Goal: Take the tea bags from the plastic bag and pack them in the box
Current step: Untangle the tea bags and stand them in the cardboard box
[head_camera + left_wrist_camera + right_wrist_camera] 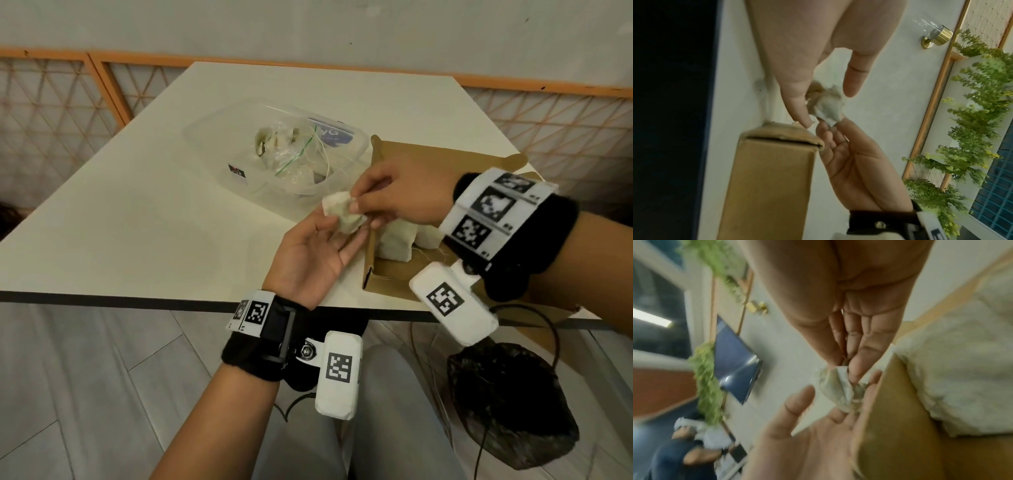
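A crumpled white tea bag [342,212] [826,105] [836,389] hangs just left of the brown cardboard box [371,250] [768,178] [896,410]. My right hand [387,197] [840,363] pinches its top corner between thumb and fingers. Under it my left hand [318,246] [828,97] lies palm up with straight fingers that touch the bag's underside. Two more tea bags [397,241] [953,378] stand inside the box. The clear plastic bag [291,154] with further tea bags and loose strings lies in a clear tub behind.
The clear plastic tub [219,147] sits mid-table on the white table [120,222], whose near edge runs under my wrists. The box's open flap [445,161] lies toward the far right. A dark bag [507,404] sits on the floor below.
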`<state>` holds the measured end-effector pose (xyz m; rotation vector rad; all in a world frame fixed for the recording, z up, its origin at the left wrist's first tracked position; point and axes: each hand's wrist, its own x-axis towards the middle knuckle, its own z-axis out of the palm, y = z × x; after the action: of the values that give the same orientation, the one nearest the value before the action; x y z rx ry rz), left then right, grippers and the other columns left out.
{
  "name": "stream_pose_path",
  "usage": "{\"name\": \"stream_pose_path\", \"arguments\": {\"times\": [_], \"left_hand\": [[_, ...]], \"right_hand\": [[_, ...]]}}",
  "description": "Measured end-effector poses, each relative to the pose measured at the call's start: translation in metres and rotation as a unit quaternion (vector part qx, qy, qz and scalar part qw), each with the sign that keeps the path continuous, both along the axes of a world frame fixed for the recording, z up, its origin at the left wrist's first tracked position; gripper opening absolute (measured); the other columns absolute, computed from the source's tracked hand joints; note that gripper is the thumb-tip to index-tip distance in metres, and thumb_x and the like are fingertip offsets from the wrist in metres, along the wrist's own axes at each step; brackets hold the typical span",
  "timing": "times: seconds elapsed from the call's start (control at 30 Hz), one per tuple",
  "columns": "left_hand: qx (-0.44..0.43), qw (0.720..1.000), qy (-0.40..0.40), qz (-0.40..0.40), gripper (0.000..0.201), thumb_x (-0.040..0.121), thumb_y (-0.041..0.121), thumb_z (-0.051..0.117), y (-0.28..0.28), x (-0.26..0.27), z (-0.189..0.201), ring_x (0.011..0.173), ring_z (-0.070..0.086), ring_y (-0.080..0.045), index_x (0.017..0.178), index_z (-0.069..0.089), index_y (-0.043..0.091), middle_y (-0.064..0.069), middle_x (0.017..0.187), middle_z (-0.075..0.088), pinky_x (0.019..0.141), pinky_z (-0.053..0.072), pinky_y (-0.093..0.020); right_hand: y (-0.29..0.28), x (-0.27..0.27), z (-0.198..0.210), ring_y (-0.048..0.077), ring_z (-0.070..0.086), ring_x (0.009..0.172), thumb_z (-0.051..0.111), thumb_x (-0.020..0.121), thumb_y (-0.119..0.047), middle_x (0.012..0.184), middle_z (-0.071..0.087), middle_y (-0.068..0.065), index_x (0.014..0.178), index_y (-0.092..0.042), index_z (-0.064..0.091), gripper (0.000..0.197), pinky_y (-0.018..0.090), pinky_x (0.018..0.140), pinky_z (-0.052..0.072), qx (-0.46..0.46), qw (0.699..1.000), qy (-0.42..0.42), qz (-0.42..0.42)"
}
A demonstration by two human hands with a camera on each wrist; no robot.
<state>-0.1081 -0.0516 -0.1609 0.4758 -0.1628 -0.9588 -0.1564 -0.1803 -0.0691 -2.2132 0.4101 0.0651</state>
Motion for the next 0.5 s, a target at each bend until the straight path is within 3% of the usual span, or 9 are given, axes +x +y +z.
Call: {"name": "stream_pose_path", "arguments": {"times": [0.07,0.13,0.23,0.37,0.43,0.5], "left_hand": [[0.019,1.0,0.002,0.0,0.019,0.076,0.007,0.061,-0.001,0.0,0.001,0.108,0.059,-0.026,0.094,0.066,0.009,-0.011,0.107,0.063,0.089,0.052,-0.029],[0.041,0.999,-0.008,0.002,0.02,0.079,0.014,0.063,-0.002,-0.001,0.001,0.095,0.064,-0.018,0.099,0.064,0.013,-0.006,0.102,0.062,0.069,0.053,-0.019],[0.073,0.996,-0.051,0.021,0.022,0.078,0.017,0.059,-0.004,-0.002,0.002,0.073,0.058,-0.009,0.1,0.061,0.016,0.001,0.087,0.064,0.051,0.042,-0.011],[0.112,0.985,-0.113,0.069,0.016,0.08,0.009,0.06,-0.009,-0.005,0.001,0.062,0.053,-0.005,0.094,0.061,0.017,0.001,0.076,0.063,0.044,0.033,-0.011],[0.134,0.976,-0.145,0.092,0.016,0.087,0.004,0.056,-0.011,-0.006,0.0,0.06,0.056,-0.005,0.095,0.061,0.017,-0.002,0.079,0.062,0.043,0.033,-0.013],[0.145,0.97,-0.165,0.104,0.016,0.087,0.004,0.058,-0.013,-0.008,-0.001,0.059,0.058,-0.005,0.099,0.06,0.016,-0.003,0.083,0.062,0.044,0.032,-0.014]], "right_hand": [[-0.005,-0.004,0.006,0.013,0.063,0.065,0.065,0.082,-0.003,0.071,0.065,0.003,0.076,-0.011,0.063,0.011,0.021,0.065,0.057,0.118,0.992,-0.023,-0.046],[-0.009,-0.008,0.009,0.009,0.062,0.059,0.063,0.082,0.0,0.064,0.065,0.001,0.075,-0.01,0.061,0.012,0.017,0.059,0.056,0.194,0.979,-0.028,-0.058],[-0.011,-0.013,0.006,0.007,0.063,0.055,0.058,0.085,0.003,0.07,0.064,0.004,0.082,-0.01,0.06,0.014,0.016,0.056,0.055,0.207,0.977,-0.007,-0.057],[-0.01,-0.02,0.001,0.011,0.066,0.062,0.054,0.089,-0.002,0.079,0.065,0.007,0.092,-0.012,0.057,0.011,0.02,0.063,0.056,0.204,0.977,0.02,-0.051],[-0.007,-0.023,0.002,0.016,0.066,0.071,0.053,0.091,-0.011,0.086,0.066,0.007,0.096,-0.011,0.057,0.005,0.022,0.065,0.056,0.239,0.969,0.03,-0.05],[-0.006,-0.025,0.004,0.017,0.066,0.072,0.053,0.092,-0.022,0.087,0.068,0.005,0.099,-0.011,0.058,0.014,0.023,0.066,0.056,0.256,0.965,0.032,-0.048]]}}
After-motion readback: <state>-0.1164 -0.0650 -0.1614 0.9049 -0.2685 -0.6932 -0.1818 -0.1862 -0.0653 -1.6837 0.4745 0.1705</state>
